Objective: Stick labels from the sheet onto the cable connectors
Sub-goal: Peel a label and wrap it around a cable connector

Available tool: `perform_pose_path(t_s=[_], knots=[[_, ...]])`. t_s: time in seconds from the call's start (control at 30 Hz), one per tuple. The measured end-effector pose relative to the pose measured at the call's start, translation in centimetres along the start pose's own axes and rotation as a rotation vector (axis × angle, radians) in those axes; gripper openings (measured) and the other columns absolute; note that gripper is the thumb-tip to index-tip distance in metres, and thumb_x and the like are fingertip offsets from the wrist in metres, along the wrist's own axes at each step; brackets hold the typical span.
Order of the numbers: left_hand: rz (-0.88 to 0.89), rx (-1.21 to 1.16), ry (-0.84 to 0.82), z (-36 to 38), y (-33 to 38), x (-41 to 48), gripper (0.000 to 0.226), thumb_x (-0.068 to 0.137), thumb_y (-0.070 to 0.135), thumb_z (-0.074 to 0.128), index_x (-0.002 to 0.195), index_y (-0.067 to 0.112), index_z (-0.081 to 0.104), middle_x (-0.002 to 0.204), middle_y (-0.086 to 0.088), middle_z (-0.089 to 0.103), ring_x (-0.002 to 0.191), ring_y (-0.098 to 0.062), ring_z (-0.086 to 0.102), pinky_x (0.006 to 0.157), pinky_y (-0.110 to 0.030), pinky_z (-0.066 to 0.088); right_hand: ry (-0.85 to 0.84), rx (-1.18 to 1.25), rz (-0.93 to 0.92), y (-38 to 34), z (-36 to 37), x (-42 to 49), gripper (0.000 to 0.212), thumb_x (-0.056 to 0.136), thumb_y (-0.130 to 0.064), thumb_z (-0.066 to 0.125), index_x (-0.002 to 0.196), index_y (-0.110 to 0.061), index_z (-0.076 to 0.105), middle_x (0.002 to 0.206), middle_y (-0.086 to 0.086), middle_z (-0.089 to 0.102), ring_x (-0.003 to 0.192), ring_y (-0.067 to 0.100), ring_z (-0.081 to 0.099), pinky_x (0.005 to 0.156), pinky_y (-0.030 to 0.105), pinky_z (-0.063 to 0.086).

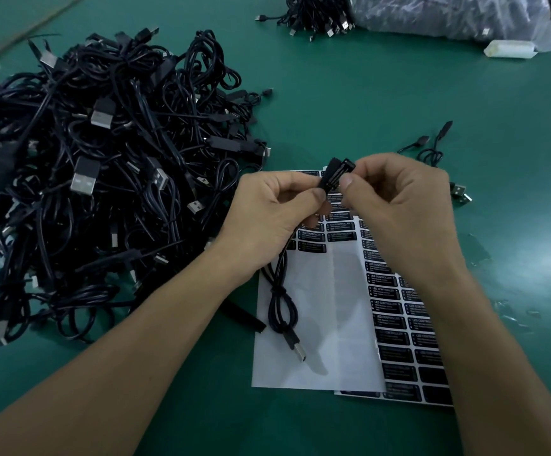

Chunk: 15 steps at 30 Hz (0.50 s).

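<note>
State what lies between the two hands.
In the head view, a black cable connector sits between the left hand and right hand, pinched by both above the label sheet.

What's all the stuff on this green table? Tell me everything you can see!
Table: one, green, under everything.
Cable pile: one big heap, black with silver plugs, left side.
Cable bundle: one, black, top edge.
Plastic bag: one, clear-grey, top right.
Small box: one, white, beside the bag.
Loose cable: one, black, right of the hands.
Top sheet: one, mostly white with a few black labels, middle.
Lower sheet: one, covered in black labels, sticking out on the right.
Held cable: one, black, looped over the top sheet, its connector up between the fingers.
Left hand: one, pinching the connector.
Right hand: one, pinching the connector's other side.
</note>
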<state>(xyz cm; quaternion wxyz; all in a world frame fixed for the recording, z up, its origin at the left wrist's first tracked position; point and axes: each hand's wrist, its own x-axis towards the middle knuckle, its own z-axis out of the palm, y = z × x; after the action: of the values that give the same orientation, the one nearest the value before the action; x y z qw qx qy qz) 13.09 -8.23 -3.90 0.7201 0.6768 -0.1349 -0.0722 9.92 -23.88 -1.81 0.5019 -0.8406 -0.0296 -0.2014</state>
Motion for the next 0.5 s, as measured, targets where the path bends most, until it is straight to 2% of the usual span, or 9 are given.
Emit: perform_pose_path(t_s=[0.1,0.23,0.3,0.4,0.5], knots=[[0.008,0.009,-0.022,-0.09,0.07,-0.04,0.021,0.093,-0.004,0.064,0.089,0.014,0.074,0.069,0.006,0.074,0.063,0.0,0.065,0.063,-0.013,0.052,-0.01,0.03,0.03,-0.12,-0.41,0.17,0.018,0.09,-0.012,0.069,0.074,-0.02,0.067,0.071,0.004,0.068,0.061,0.009,0.055,0.061,0.033,0.052],[0.018,0.016,-0.051,-0.15,0.05,0.0,0.02,0.093,-0.003,0.065,0.093,0.014,0.074,0.071,0.006,0.074,0.063,0.0,0.065,0.065,-0.013,0.051,-0.076,0.019,0.065,-0.04,-0.51,0.34,0.019,0.091,-0.011,0.068,0.074,-0.017,0.067,0.071,0.011,0.066,0.062,0.017,0.055,0.063,0.042,0.052],[0.025,0.019,-0.059,-0.18,0.08,-0.06,0.021,0.093,-0.004,0.064,0.095,0.014,0.074,0.071,0.007,0.074,0.063,0.0,0.065,0.065,-0.013,0.051,-0.098,0.027,0.079,0.07,-0.62,0.4,0.019,0.092,-0.01,0.067,0.074,-0.016,0.067,0.071,0.01,0.067,0.062,0.015,0.057,0.064,0.038,0.054],[0.039,0.029,-0.072,-0.2,0.14,-0.15,0.023,0.093,-0.004,0.063,0.094,0.016,0.073,0.07,0.009,0.074,0.065,0.001,0.065,0.066,-0.012,0.051,-0.124,0.069,0.085,0.18,-0.76,0.47,0.022,0.093,-0.008,0.065,0.074,-0.019,0.067,0.066,0.004,0.068,0.06,0.007,0.059,0.061,0.023,0.054],[0.047,0.025,-0.084,-0.1,0.2,-0.21,0.023,0.093,-0.005,0.062,0.098,0.014,0.073,0.07,0.01,0.073,0.065,0.001,0.065,0.067,-0.012,0.052,-0.145,0.078,0.078,0.27,-0.9,0.52,0.02,0.093,-0.008,0.065,0.075,-0.016,0.068,0.067,0.005,0.068,0.06,0.007,0.059,0.061,0.022,0.054]])
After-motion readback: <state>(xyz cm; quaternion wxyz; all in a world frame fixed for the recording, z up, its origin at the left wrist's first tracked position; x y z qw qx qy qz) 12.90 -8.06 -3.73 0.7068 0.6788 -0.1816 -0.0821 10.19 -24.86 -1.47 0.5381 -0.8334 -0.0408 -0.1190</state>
